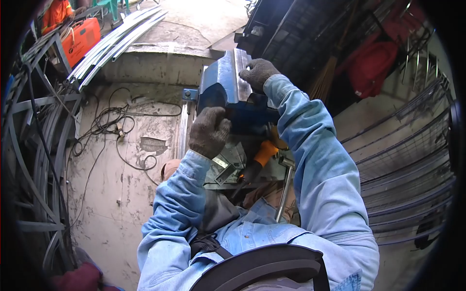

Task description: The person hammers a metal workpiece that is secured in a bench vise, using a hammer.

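Observation:
A large blue bench vise (218, 80) stands in front of me, its bare metal jaws (240, 72) pointing away. My right hand (260, 73), in a dark knitted glove, is closed at the right edge of the jaws; its fingertips are partly hidden. Lower down, at the vise's near left side, my left hand (210, 131) wears the same kind of glove with its fingers curled in. What either hand grips, if anything, does not show. Below the vise hangs its steel handle bar (285, 189). Beside that is an orange and black tool (264, 154), partly hidden.
Tangled black cable (111, 121) lies on the floor at left. Metal frames (43, 106) stand at the left edge, with pale metal strips (121, 41) and an orange case (83, 41) behind. Curved bar grilles (403, 160) line the right. Another person's orange clothing (54, 14) shows top left.

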The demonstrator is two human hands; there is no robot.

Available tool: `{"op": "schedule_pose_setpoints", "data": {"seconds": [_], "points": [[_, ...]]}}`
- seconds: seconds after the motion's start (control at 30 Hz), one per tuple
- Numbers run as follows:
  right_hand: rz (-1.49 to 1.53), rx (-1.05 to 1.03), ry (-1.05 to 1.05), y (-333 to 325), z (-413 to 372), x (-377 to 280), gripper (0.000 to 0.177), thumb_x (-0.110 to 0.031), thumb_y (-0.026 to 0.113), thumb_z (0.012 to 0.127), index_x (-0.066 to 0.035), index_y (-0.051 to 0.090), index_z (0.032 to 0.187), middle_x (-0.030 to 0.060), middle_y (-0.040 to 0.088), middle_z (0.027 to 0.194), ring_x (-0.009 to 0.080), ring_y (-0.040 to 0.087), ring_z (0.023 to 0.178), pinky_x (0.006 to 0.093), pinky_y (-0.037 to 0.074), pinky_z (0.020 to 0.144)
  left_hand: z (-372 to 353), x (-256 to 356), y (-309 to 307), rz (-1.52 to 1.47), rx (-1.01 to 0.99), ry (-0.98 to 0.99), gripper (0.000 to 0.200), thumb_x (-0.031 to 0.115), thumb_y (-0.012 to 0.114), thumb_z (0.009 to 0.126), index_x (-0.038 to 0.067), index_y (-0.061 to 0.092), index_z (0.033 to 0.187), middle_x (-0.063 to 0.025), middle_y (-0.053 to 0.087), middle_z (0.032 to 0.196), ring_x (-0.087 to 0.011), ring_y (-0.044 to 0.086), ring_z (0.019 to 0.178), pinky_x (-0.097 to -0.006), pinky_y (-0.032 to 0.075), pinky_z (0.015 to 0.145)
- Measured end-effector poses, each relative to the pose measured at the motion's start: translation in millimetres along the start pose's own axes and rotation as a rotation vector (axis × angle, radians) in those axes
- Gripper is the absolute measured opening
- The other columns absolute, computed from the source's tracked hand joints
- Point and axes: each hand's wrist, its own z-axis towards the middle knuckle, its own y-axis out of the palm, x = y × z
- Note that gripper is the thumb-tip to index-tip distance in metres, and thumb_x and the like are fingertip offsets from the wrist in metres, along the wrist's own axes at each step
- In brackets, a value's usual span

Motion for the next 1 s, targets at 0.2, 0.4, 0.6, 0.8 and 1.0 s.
{"op": "schedule_pose_setpoints", "data": {"seconds": [0.2, 0.4, 0.6, 0.8, 1.0], "points": [[-0.117, -0.043, 0.149, 3, 9, -4, 0.051, -0.045, 0.056, 0.088, 0.001, 0.07, 0.108, 0.0243, 0.067, 0.11, 0.0403, 0.063, 0.108, 0.0444, 0.047, 0.095, 63, 48, 18, 0.386, 0.017, 0.114, 0.061, 0.047, 0.071, 0.077, 0.008, 0.056, 0.123, -0.0173, 0.054, 0.127, -0.0341, 0.051, 0.12, -0.0511, 0.041, 0.099], [-0.077, -0.073, 0.152, -20, -6, -19, 0.057, -0.047, 0.047, 0.095, -0.001, 0.056, 0.129, 0.0236, 0.06, 0.127, 0.0389, 0.055, 0.12, 0.0434, 0.043, 0.102, 92, 68, 40, 0.52, -0.124, -0.154, 0.067, 0.049, 0.067, 0.078, 0.011, 0.054, 0.132, -0.0154, 0.052, 0.131, -0.0325, 0.046, 0.129, -0.0636, 0.033, 0.101], [-0.053, -0.13, 0.127, -12, 3, -9, 0.06, -0.048, 0.049, 0.094, 0.001, 0.055, 0.128, 0.0251, 0.055, 0.132, 0.0384, 0.052, 0.125, 0.0422, 0.041, 0.104, 92, 50, 40, 0.489, -0.033, -0.074, 0.045, 0.041, 0.064, 0.081, 0.015, 0.065, 0.117, -0.0104, 0.059, 0.123, -0.0316, 0.054, 0.12, -0.0645, 0.03, 0.103], [0.193, -0.004, 0.281, -7, -8, 4, 0.074, -0.053, 0.066, 0.082, 0.002, 0.052, 0.129, 0.0282, 0.058, 0.124, 0.0365, 0.059, 0.114, 0.0418, 0.048, 0.094, 81, 46, 49, 0.379, 0.087, 0.019, 0.034, 0.035, 0.065, 0.079, 0.014, 0.072, 0.105, -0.0087, 0.061, 0.122, -0.0315, 0.055, 0.118, -0.0637, 0.028, 0.107], [0.259, -0.146, 0.335, 0, -5, 9, 0.081, -0.061, 0.068, 0.074, 0.005, 0.062, 0.12, 0.0265, 0.065, 0.116, 0.036, 0.065, 0.106, 0.0405, 0.052, 0.088, 87, 54, 45, 0.384, 0.01, -0.063, 0.04, 0.035, 0.068, 0.077, 0.012, 0.068, 0.109, -0.0109, 0.061, 0.12, -0.0317, 0.055, 0.116, -0.0601, 0.029, 0.106]]}}
